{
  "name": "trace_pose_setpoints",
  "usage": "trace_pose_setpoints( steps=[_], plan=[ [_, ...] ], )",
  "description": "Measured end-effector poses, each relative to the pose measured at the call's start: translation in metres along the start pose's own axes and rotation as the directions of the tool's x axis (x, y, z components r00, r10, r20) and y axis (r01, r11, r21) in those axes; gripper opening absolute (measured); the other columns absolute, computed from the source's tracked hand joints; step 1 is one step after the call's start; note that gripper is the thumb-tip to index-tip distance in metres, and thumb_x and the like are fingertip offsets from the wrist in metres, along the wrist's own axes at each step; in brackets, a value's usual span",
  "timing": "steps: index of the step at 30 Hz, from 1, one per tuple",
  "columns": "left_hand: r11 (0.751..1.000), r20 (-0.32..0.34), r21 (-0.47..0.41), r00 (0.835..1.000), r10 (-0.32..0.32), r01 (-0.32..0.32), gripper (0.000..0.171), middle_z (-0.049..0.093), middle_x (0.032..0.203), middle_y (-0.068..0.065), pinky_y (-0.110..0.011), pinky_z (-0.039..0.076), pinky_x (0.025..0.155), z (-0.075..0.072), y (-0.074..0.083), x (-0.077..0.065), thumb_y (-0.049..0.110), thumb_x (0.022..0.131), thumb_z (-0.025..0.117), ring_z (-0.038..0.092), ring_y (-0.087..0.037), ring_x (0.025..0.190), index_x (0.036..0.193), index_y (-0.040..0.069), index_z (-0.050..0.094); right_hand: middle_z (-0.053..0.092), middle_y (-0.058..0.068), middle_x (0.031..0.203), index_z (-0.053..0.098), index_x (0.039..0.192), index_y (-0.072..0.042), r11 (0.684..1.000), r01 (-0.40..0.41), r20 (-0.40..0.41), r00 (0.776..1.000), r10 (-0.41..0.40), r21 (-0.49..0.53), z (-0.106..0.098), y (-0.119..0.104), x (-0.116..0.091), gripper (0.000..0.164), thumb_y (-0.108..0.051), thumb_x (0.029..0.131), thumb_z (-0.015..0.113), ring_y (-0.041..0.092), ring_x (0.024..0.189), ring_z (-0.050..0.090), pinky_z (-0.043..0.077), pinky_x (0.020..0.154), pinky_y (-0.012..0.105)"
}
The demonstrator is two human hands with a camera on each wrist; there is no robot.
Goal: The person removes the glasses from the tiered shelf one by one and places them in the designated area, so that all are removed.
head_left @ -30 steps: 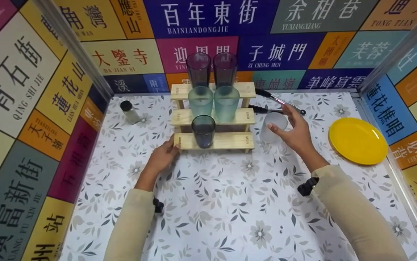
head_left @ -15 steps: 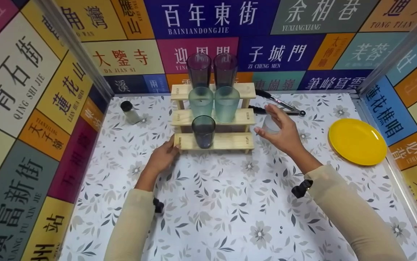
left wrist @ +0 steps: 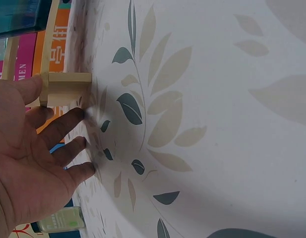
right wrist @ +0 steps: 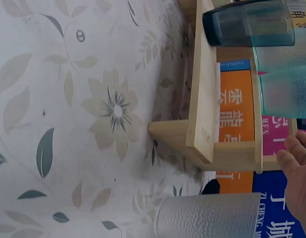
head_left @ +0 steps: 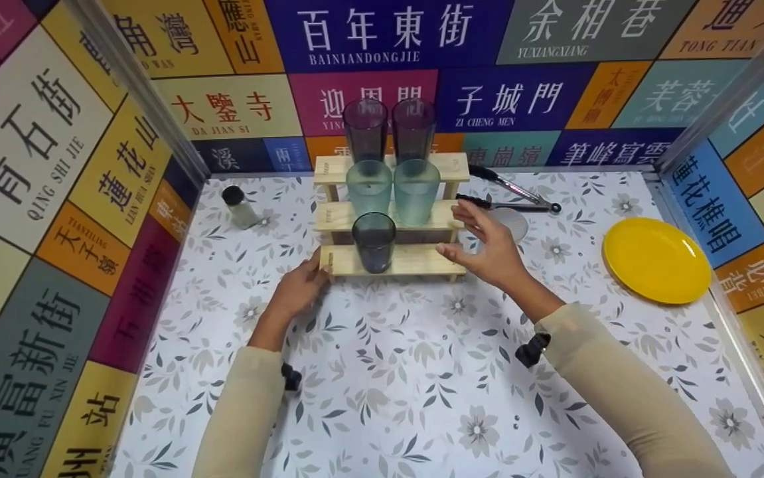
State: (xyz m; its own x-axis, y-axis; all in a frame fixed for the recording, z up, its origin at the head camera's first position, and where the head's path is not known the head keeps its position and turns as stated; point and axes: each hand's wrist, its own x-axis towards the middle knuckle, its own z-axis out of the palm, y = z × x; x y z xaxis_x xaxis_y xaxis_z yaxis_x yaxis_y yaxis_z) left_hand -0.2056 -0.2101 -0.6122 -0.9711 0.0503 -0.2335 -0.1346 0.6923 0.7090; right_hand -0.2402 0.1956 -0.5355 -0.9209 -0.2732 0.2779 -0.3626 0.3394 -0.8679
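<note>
Head: L hand (head_left: 297,291) pinches rack (head_left: 416,260) edge, R hand (head_left: 491,252) opp., tabletop (head_left: 395,385) room nearside.

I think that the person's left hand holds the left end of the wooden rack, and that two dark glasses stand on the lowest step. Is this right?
Not quite: the head view shows only one dark glass on the lowest step. The left hand does hold the left end of the wooden rack.
</note>
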Motion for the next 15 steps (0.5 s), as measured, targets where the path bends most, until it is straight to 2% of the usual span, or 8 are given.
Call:
trace_pose_setpoints(
  steps=[7, 15],
  plan=[
    [1.0, -0.012, -0.002, 1.0, 0.024, -0.024, 0.069, 0.045, 0.174, -0.018, -0.063, 0.03, 0.135, 0.001, -0.002, 0.001, 0.054, 0.117, 0.046, 0.034, -0.044, 0.167, 0.177, 0.023, 0.031, 0.062, 0.013, 0.16, 0.049, 0.167, -0.013, 1.0, 0.013, 0.022, 1.0, -0.013, 0.007, 0.019, -0.003, 0.001, 0.088, -0.028, 0.092, 0.094, 0.032, 0.149, 0.06, 0.047, 0.127, 0.052],
    [1.0, -0.002, -0.005, 1.0, 0.014, -0.014, 0.069, 0.044, 0.175, -0.018, -0.063, 0.03, 0.135, 0.0, -0.002, 0.001, 0.056, 0.117, 0.045, 0.034, -0.042, 0.167, 0.177, 0.025, 0.031, 0.064, 0.022, 0.155, 0.05, 0.165, -0.002, 0.998, 0.046, 0.041, 0.998, -0.049, 0.051, 0.042, -0.005, 0.005, 0.089, -0.021, 0.09, 0.095, 0.037, 0.145, 0.064, 0.051, 0.121, 0.06]
  ],
)
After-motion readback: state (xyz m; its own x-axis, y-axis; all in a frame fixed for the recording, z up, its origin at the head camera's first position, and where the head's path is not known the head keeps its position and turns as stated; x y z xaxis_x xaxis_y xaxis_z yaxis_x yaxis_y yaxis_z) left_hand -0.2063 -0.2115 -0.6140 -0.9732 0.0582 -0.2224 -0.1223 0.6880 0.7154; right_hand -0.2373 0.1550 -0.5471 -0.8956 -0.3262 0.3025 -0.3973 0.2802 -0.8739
